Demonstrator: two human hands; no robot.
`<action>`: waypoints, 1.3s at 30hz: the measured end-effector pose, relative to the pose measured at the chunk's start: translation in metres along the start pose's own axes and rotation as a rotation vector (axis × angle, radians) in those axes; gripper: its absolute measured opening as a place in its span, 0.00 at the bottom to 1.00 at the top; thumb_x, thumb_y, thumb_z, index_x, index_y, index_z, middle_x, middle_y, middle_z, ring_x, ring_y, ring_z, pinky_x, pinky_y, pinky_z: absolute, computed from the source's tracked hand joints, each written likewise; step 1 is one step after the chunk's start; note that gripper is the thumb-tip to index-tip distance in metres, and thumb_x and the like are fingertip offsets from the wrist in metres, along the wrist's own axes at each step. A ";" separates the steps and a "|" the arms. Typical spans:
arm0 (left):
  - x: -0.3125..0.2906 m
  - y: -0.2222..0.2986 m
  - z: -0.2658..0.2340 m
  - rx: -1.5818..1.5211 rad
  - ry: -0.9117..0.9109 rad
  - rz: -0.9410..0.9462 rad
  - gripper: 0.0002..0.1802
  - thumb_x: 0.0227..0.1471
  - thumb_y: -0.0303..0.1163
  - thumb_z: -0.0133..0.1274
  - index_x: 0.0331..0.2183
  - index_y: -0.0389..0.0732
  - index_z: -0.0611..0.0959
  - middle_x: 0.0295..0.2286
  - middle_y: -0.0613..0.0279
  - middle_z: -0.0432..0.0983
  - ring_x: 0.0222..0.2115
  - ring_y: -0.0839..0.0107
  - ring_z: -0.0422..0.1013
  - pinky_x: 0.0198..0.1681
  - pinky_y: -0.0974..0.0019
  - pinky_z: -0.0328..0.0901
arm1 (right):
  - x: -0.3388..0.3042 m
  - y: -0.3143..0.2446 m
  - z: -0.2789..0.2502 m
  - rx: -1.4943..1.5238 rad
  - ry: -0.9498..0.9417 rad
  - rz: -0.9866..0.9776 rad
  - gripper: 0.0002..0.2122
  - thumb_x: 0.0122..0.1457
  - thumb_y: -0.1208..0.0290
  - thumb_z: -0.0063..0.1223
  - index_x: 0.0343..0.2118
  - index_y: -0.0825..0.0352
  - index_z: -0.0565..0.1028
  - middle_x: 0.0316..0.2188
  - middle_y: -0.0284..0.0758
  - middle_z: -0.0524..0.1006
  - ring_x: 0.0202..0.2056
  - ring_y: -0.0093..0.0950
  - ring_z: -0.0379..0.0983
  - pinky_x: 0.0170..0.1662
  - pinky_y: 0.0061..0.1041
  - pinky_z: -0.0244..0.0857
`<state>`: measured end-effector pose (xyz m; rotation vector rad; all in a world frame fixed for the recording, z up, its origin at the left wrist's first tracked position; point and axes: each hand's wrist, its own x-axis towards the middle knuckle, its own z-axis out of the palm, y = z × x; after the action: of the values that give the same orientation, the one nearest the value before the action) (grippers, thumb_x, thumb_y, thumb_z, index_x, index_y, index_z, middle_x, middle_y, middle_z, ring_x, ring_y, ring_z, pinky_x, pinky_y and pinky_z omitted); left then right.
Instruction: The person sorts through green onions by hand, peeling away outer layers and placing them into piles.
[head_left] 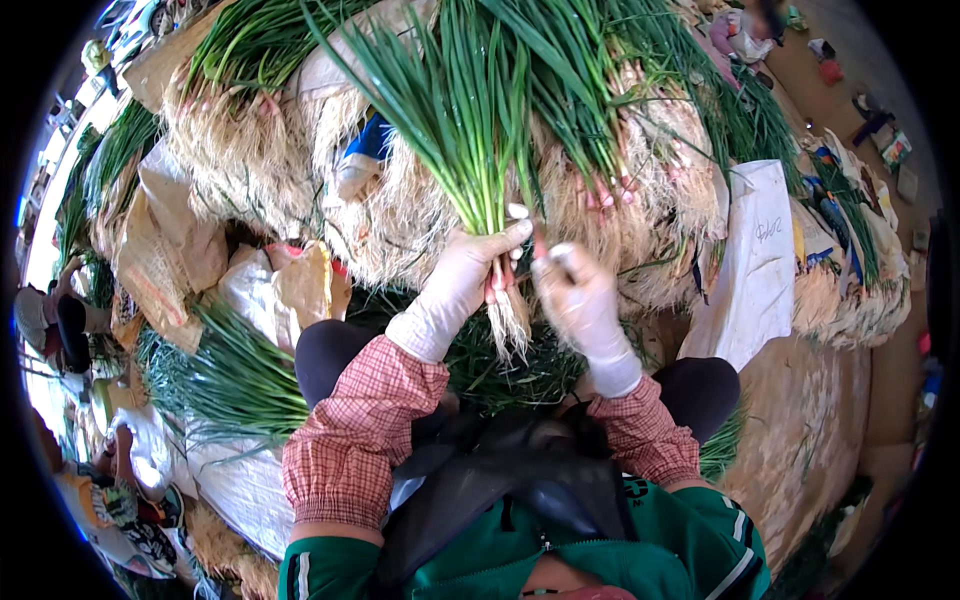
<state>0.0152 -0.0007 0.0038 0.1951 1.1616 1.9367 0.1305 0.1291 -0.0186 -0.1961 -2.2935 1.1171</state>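
Observation:
My left hand (pixel 452 284), in a pale glove, is closed around a bunch of spring onions (pixel 468 140) just above the roots. The long green leaves fan away from me, while reddish stem bases and whitish roots hang below the fist. Close beside it on the right, my right hand (pixel 582 302) is gloved too and somewhat blurred, with its fingers curled in. A slim reddish piece shows at its fingertips beside the bunch; I cannot tell what it is. Between my knees lies a heap of loose green leaves (pixel 505 365).
Large piles of spring onions (pixel 590 110) with shaggy roots stretch across the far side. Another leafy bundle (pixel 240 375) lies to my left, near brown sacking (pixel 165 245). A white sheet (pixel 745 260) hangs at the right. Other people sit at the far left edge.

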 end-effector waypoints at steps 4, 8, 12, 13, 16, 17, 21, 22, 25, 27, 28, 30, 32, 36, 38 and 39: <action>0.005 -0.003 -0.010 0.016 0.051 0.070 0.07 0.48 0.27 0.60 0.26 0.37 0.77 0.14 0.66 0.69 0.08 0.77 0.65 0.10 0.74 0.60 | -0.009 0.011 0.018 0.556 -0.053 0.407 0.03 0.57 0.75 0.54 0.29 0.69 0.76 0.20 0.24 0.71 0.18 0.13 0.59 0.20 0.16 0.54; -0.002 0.001 -0.011 0.033 0.114 0.087 0.10 0.47 0.27 0.61 0.22 0.37 0.75 0.13 0.63 0.70 0.07 0.74 0.65 0.09 0.75 0.58 | 0.023 0.015 0.003 0.627 0.071 0.526 0.05 0.60 0.72 0.52 0.33 0.67 0.76 0.22 0.28 0.74 0.20 0.14 0.63 0.21 0.14 0.58; -0.003 -0.006 -0.014 0.226 0.200 0.040 0.07 0.47 0.26 0.60 0.23 0.35 0.79 0.11 0.58 0.72 0.07 0.75 0.65 0.09 0.74 0.57 | 0.062 -0.012 0.047 0.147 0.059 0.151 0.07 0.61 0.70 0.50 0.36 0.70 0.74 0.27 0.32 0.76 0.25 0.21 0.69 0.29 0.20 0.67; -0.001 -0.008 -0.014 0.221 0.203 0.073 0.06 0.46 0.25 0.60 0.24 0.33 0.80 0.11 0.59 0.71 0.07 0.75 0.64 0.09 0.74 0.57 | 0.061 -0.009 0.049 0.425 0.113 0.280 0.07 0.61 0.71 0.49 0.36 0.70 0.74 0.28 0.33 0.76 0.25 0.21 0.69 0.30 0.20 0.67; -0.003 -0.004 -0.010 0.157 0.111 0.115 0.06 0.46 0.24 0.60 0.24 0.32 0.79 0.11 0.60 0.71 0.07 0.74 0.64 0.10 0.73 0.59 | 0.048 0.028 0.060 1.025 0.118 0.466 0.08 0.60 0.72 0.49 0.37 0.71 0.73 0.28 0.34 0.75 0.26 0.24 0.69 0.34 0.23 0.68; -0.001 -0.007 -0.014 0.115 0.073 0.091 0.06 0.46 0.23 0.59 0.23 0.32 0.79 0.11 0.60 0.70 0.07 0.73 0.64 0.12 0.73 0.60 | 0.040 0.045 0.060 1.068 0.035 0.408 0.08 0.59 0.72 0.49 0.39 0.71 0.72 0.28 0.34 0.75 0.26 0.26 0.70 0.35 0.25 0.69; -0.002 0.000 -0.020 0.114 0.055 0.078 0.10 0.48 0.26 0.58 0.20 0.34 0.76 0.12 0.59 0.72 0.06 0.77 0.62 0.09 0.75 0.56 | 0.007 0.097 0.030 0.524 -0.376 -0.179 0.16 0.55 0.72 0.52 0.46 0.71 0.70 0.32 0.37 0.76 0.30 0.30 0.73 0.40 0.29 0.70; -0.002 0.000 -0.026 0.148 0.074 0.086 0.09 0.49 0.27 0.58 0.23 0.33 0.77 0.12 0.59 0.72 0.06 0.77 0.62 0.09 0.75 0.54 | -0.003 0.098 0.026 -0.155 -0.528 -0.545 0.20 0.53 0.72 0.54 0.50 0.70 0.69 0.35 0.39 0.77 0.33 0.29 0.74 0.43 0.30 0.70; -0.004 0.004 -0.023 0.143 0.044 0.039 0.07 0.49 0.27 0.59 0.28 0.34 0.78 0.13 0.60 0.73 0.06 0.78 0.61 0.08 0.76 0.52 | 0.002 0.026 0.004 0.145 -0.406 0.164 0.22 0.55 0.68 0.57 0.53 0.68 0.69 0.38 0.38 0.77 0.35 0.22 0.72 0.45 0.24 0.67; 0.003 -0.005 -0.015 0.115 0.001 0.037 0.08 0.48 0.26 0.59 0.30 0.34 0.78 0.14 0.61 0.73 0.06 0.78 0.61 0.07 0.75 0.51 | 0.007 0.000 0.000 0.333 -0.306 0.269 0.18 0.57 0.67 0.56 0.49 0.67 0.71 0.36 0.34 0.77 0.33 0.18 0.69 0.41 0.19 0.66; 0.006 -0.001 -0.015 0.192 0.061 -0.004 0.09 0.48 0.27 0.59 0.32 0.34 0.78 0.13 0.64 0.71 0.06 0.79 0.61 0.07 0.75 0.51 | 0.010 -0.004 0.009 0.277 -0.347 0.141 0.12 0.57 0.68 0.56 0.41 0.69 0.74 0.29 0.32 0.76 0.29 0.18 0.69 0.34 0.20 0.66; 0.002 0.005 -0.016 0.141 0.081 0.105 0.08 0.49 0.27 0.59 0.32 0.34 0.79 0.13 0.65 0.70 0.07 0.78 0.62 0.07 0.76 0.52 | -0.003 0.010 0.012 0.178 -0.323 0.333 0.08 0.57 0.69 0.56 0.30 0.70 0.75 0.21 0.30 0.74 0.24 0.19 0.68 0.28 0.22 0.65; 0.001 0.015 -0.016 0.011 0.172 0.149 0.08 0.51 0.30 0.57 0.27 0.34 0.79 0.11 0.61 0.70 0.07 0.77 0.64 0.08 0.77 0.54 | -0.014 0.032 -0.003 0.255 -0.237 0.516 0.05 0.56 0.72 0.55 0.29 0.68 0.78 0.18 0.30 0.74 0.21 0.20 0.67 0.27 0.20 0.63; 0.006 0.021 -0.025 -0.040 0.043 0.006 0.08 0.50 0.26 0.58 0.32 0.38 0.75 0.16 0.64 0.70 0.13 0.75 0.66 0.21 0.69 0.68 | 0.007 0.048 -0.032 0.064 0.008 0.316 0.07 0.58 0.69 0.53 0.37 0.63 0.80 0.25 0.31 0.80 0.20 0.19 0.69 0.28 0.19 0.66; 0.005 0.007 -0.017 -0.262 0.006 -0.035 0.10 0.49 0.24 0.58 0.33 0.41 0.73 0.20 0.68 0.69 0.19 0.74 0.68 0.26 0.64 0.69 | 0.052 0.012 -0.048 -0.123 0.166 0.356 0.08 0.58 0.69 0.53 0.38 0.62 0.79 0.28 0.32 0.80 0.22 0.20 0.71 0.29 0.19 0.67; 0.011 0.000 -0.023 -0.241 -0.074 -0.078 0.13 0.49 0.23 0.58 0.35 0.44 0.72 0.25 0.70 0.69 0.25 0.75 0.68 0.31 0.62 0.70 | 0.066 0.019 -0.056 -0.336 0.035 0.359 0.07 0.58 0.69 0.53 0.37 0.62 0.79 0.29 0.32 0.80 0.22 0.20 0.71 0.29 0.19 0.67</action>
<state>-0.0034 -0.0077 -0.0119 0.0895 0.8661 1.9637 0.1051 0.2030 0.0223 -0.7763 -2.4619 0.8704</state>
